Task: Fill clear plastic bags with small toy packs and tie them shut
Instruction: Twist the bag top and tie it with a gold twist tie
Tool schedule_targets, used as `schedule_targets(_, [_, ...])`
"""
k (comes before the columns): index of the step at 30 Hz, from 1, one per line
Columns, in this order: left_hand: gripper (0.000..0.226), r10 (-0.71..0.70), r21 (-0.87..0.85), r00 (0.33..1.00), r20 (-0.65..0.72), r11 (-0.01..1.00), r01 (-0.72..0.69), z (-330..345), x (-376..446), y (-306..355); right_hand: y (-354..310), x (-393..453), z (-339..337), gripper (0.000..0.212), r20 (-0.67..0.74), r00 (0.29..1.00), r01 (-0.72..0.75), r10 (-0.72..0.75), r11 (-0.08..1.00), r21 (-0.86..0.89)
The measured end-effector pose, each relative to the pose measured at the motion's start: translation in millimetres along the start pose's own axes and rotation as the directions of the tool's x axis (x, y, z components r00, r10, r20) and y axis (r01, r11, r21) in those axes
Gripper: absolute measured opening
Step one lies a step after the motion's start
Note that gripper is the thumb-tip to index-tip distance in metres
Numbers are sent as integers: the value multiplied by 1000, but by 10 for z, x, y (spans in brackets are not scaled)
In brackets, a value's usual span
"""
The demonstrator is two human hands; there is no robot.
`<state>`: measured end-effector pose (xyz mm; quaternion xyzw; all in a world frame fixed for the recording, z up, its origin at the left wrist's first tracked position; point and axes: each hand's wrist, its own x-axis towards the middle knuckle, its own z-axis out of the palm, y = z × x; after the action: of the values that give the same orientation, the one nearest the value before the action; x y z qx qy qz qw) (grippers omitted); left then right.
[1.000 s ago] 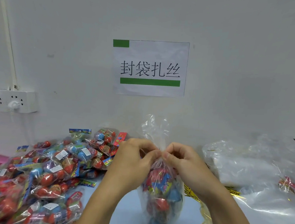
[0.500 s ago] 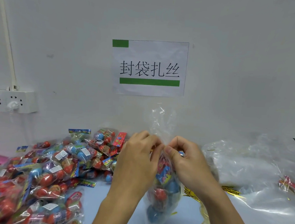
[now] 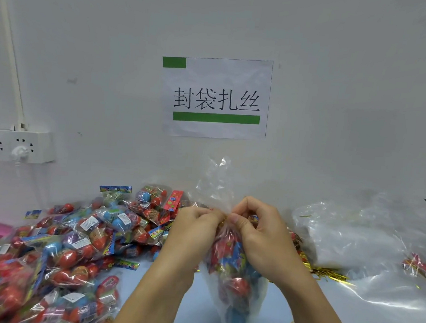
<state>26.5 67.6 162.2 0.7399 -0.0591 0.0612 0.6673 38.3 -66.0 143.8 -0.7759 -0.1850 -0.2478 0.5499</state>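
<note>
Hands meet at the neck of the filled bag (image 3: pixel 233 272) above the table: left hand (image 3: pixel 196 226) and right hand (image 3: pixel 260 231) both pinch it. Film looks thin and slippery; grip the gathered neck.

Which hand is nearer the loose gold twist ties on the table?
Right. The right hand, pinching the bag neck, sits just left of the gold twist ties; the left hand is farther left.
</note>
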Motion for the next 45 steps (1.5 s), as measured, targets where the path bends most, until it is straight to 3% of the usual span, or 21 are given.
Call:
schedule_targets(4, [30, -24, -97, 1000, -9, 995, 23, -25, 22, -31, -6, 3, 16, 31, -2, 1000, 2, -2, 1000, 13])
schedule_targets(9, [7, 263, -70, 962, -72, 961, -268, -11, 14, -29, 41, 26, -69, 30, -51, 997, -54, 57, 996, 66])
schedule_targets(13, [17, 398, 14, 917, -33, 917, -398, -33, 19, -29, 56, 40, -112, 29, -60, 994, -87, 95, 988, 126])
schedule_targets(20, [15, 473, 228, 879, 59, 851, -473, -97, 54, -59, 70, 40, -110, 29, -30, 994, -103, 108, 988, 119])
schedule_targets(28, [23, 555, 473, 811, 184, 673, -568, -191, 78, -80, 61, 23, -84, 29, -6, 996, -91, 92, 990, 110])
schedule_targets(36, [9, 654, 520, 718, 238, 538, -663, -187, 76, -75, 31, 12, -137, 40, 41, 997, -64, 58, 984, 164])
schedule_targets(45, [9, 701, 479, 688, 186, 547, -687, -206, 106, -78, 16, 4, -131, 41, 134, 990, -59, 36, 982, 179])
